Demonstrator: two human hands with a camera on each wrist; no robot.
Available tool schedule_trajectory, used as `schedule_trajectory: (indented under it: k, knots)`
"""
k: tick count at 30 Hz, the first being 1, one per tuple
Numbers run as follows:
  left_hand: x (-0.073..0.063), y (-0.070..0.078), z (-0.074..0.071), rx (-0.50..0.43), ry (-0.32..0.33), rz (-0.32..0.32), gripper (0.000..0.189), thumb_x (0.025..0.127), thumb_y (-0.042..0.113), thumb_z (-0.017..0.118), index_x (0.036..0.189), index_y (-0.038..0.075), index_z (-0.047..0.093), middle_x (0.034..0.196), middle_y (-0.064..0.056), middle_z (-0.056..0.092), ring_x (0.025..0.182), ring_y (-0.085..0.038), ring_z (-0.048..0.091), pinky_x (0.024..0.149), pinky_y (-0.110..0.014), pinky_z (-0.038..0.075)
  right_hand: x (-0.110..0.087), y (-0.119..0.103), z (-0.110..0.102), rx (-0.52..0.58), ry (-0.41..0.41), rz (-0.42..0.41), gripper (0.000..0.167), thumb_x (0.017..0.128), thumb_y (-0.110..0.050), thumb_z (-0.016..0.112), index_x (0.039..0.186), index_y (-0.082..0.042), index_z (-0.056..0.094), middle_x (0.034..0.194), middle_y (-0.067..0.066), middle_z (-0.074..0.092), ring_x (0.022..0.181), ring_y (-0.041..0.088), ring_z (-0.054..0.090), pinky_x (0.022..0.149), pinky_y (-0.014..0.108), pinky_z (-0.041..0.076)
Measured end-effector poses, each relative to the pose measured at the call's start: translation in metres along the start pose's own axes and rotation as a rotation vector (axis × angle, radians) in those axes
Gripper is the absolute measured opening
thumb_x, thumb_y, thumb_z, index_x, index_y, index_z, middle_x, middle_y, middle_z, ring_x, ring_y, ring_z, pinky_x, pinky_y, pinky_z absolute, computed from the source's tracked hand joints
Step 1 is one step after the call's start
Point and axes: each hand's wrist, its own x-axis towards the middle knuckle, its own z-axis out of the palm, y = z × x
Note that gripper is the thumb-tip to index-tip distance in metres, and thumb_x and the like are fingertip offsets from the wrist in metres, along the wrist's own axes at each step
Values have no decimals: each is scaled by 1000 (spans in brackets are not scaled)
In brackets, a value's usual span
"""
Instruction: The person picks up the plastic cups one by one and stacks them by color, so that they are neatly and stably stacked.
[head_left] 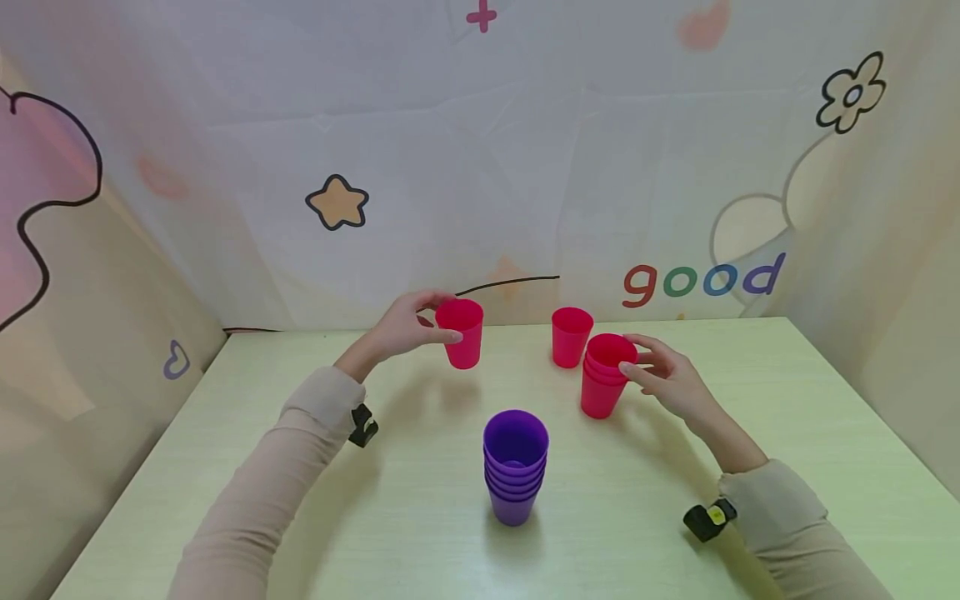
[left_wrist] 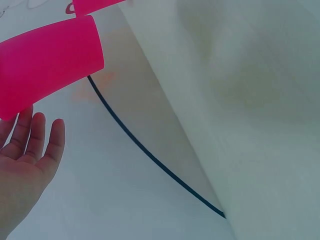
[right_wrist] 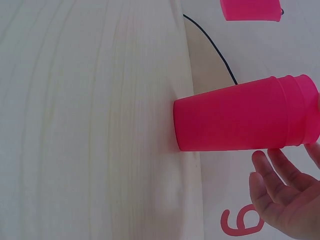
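Note:
In the head view my left hand (head_left: 408,323) holds a single pinkish-red cup (head_left: 463,337) between thumb and fingers, above the back of the table with a shadow below it. My right hand (head_left: 667,375) grips a short stack of nested red cups (head_left: 602,392) near the rim, thumb in front and fingers behind. The right wrist view shows this stack (right_wrist: 230,120) with its base close to the tabletop. Another red cup (head_left: 572,342) stands upright just behind the stack. A stack of purple cups (head_left: 513,479) stands nearer to me, between both hands.
The pale wooden table (head_left: 420,533) reaches back to a printed cloth backdrop (head_left: 465,183), close behind the red cups. More cloth (head_left: 112,333) hangs at the left side. Dark devices (head_left: 364,426) are strapped to both wrists.

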Motion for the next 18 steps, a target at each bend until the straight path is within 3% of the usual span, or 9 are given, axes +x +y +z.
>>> schedule_trajectory:
  k: [9,18]
  knots:
    - [6,27,-1,-11,-11,44,61,72,17,77,125,6,48,115,-8,53,102,-24,51,76,-34,51,0,-1,0,-4,0,1,61,90,-32,55,141,-9,30,132,22,40,110,40,47,80,46,48]
    - [17,48,7,-2,-41,101,63,70,19,77,124,6,49,114,-6,53,102,-22,51,77,-33,50,0,0,0,-4,-2,0,61,90,-31,55,141,-9,30,132,22,40,110,40,47,81,47,47]
